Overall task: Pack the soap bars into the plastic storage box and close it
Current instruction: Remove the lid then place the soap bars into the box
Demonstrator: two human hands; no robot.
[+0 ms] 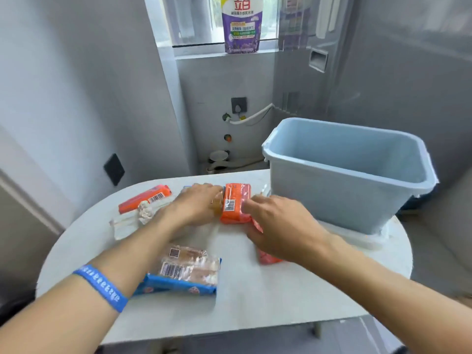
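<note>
Orange plastic-wrapped soap bar [233, 204] lies mid-tabletop [255, 290], flanked by both hands: left hand [196, 204] and right hand [278, 226] press against its sides, apparently gripping it. The pale blue plastic storage box [344, 175] stands open and empty, right rear. Step in hand: first pick-up. Next move calls for lifting the bar clear and over the box rim.

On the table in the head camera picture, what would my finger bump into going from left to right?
orange soap bar with a barcode → left hand → middle orange soap bar → right hand → blue plastic box
</note>
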